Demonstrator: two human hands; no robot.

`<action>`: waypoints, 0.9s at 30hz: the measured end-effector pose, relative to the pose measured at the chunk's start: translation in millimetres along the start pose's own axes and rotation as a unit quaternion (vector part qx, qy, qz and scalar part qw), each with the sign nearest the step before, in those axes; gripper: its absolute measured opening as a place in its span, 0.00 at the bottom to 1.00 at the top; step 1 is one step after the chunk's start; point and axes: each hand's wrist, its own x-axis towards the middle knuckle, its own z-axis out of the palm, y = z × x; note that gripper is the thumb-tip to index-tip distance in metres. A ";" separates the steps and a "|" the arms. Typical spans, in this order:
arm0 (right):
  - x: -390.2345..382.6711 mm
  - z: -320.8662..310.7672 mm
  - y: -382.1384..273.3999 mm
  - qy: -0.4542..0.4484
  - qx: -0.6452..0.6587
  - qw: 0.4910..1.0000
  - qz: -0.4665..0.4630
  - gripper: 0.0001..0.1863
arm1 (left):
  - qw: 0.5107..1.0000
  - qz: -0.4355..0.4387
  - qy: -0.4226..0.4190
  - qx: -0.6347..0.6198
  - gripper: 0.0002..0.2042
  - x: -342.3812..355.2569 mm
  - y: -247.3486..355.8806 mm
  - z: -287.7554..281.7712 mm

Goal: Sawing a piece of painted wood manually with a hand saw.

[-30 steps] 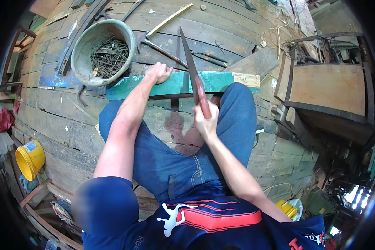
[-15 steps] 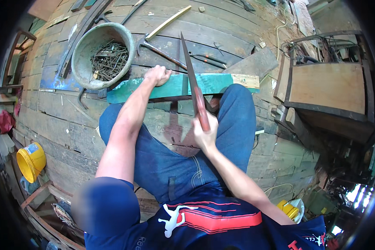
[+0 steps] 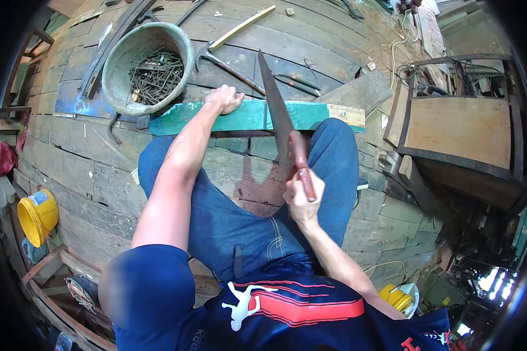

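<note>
My right hand [image 3: 304, 198] is wrapped round the reddish-brown handle of a handsaw [image 3: 277, 102]. The dark blade points away from me and crosses over a long board [image 3: 303, 116], its flat side partly showing. Whether the teeth touch the wood I cannot tell. Most of the board is painted green; its right end is bare, pale wood. It lies crosswise in front of me, its right part by my right knee. My left hand [image 3: 225, 99] is closed on the board left of the blade, with the fingertips hidden at the far edge.
Left of the board stands a round tub [image 3: 112, 88] holding rusty nails. Beyond the board lie a hammer [image 3: 235, 75], a wooden stick [image 3: 243, 27] and pliers [image 3: 298, 85]. A wooden box frame [image 3: 459, 131] stands at right, a yellow bucket [image 3: 36, 219] at far left.
My right hand and the saw handle have moved a little to the right and toward me. The blade has turned, showing more of its flat side. My left hand stays on the board.
</note>
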 end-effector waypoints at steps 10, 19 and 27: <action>16.8 -3.2 -19.9 0.000 0.037 0.999 0.030 0.06 | 1.000 -0.017 -0.009 0.008 0.29 -2.7 4.4 -3.4; 13.6 -1.3 -9.2 -0.024 0.065 0.998 -0.003 0.05 | 0.999 -0.014 -0.038 0.008 0.29 3.1 5.5 -4.5; 10.5 -13.6 -15.4 -0.003 0.053 0.998 0.044 0.08 | 0.999 -0.023 -0.026 0.011 0.29 3.6 4.5 -2.3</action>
